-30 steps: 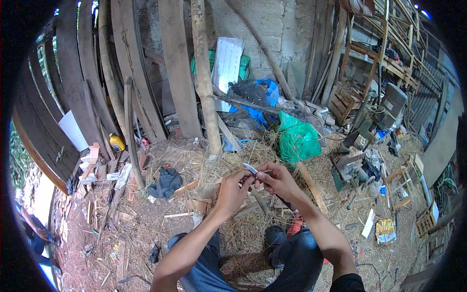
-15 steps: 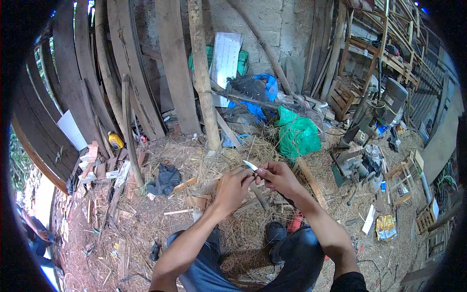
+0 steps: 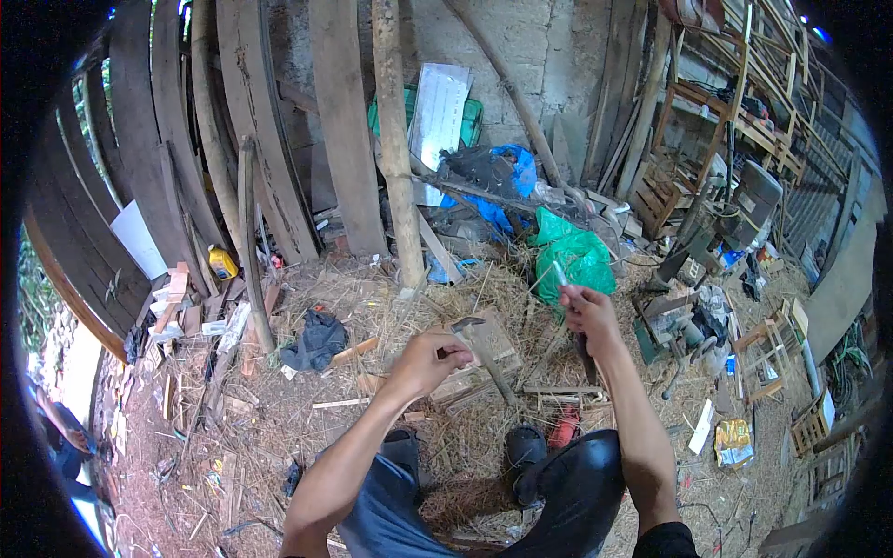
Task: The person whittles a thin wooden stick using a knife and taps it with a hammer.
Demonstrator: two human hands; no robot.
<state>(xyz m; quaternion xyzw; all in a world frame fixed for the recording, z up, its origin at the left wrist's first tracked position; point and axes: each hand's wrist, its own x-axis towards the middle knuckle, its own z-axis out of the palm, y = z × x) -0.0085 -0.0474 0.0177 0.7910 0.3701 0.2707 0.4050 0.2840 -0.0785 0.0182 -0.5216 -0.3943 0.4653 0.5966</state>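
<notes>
My right hand [image 3: 591,319] is raised on the right, its fingers wrapped round a knife. The pale blade of the knife [image 3: 559,273] points up and left, and a dark length shows below the hand. My left hand [image 3: 431,365] is apart from it, lower and to the left, with thumb and fingers pinched together; whatever is between them is too small to make out. Close to the left hand, a hammer [image 3: 497,370] leans with its head over a wooden block [image 3: 493,339] on the straw-strewn ground. A red object [image 3: 564,426] lies by my right foot.
A green plastic bag [image 3: 575,253] sits beyond my right hand. A wooden post [image 3: 395,158] stands ahead, with a black cloth [image 3: 316,341] left of it. Metal machinery [image 3: 684,316] stands to the right. Another person [image 3: 60,432] is partly visible at the left edge.
My hands have separated. The right hand has moved up and right with the knife, while the left has shifted slightly left and down. The hammer and wooden block are now uncovered.
</notes>
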